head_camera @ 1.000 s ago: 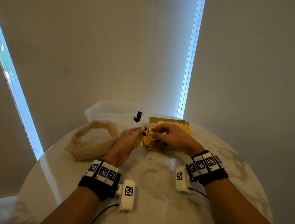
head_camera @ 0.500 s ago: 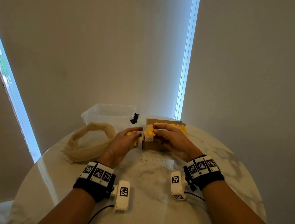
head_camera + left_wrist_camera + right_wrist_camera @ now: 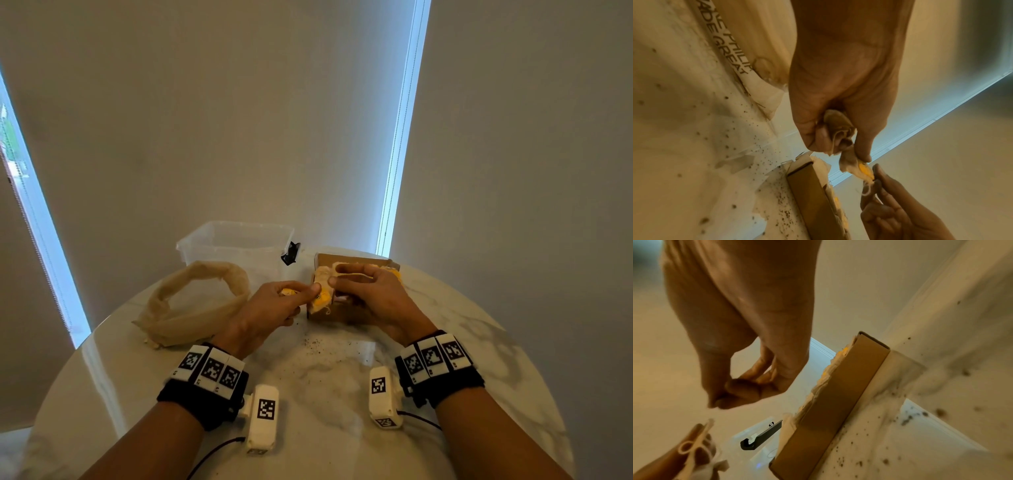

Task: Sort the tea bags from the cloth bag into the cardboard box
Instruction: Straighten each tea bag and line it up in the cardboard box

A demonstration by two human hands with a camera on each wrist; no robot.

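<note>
Head view: left hand [image 3: 274, 305] clutches crumpled yellow-tagged paper tea bags [image 3: 320, 298] at the brown cardboard box's [image 3: 342, 313] nine o'clock on the marble worktop [image 3: 325, 377]. Right hand [image 3: 370, 294] hovers over the box.

Left wrist: left grip bunched around bags.

Right wrist: right grip's fingertips [image 3: 740, 391] curled, thumb-to-finger; contents unclear.

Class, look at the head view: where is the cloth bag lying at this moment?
The cloth bag lies open on the marble table, left of the left hand and in front of the clear plastic tub.
</note>
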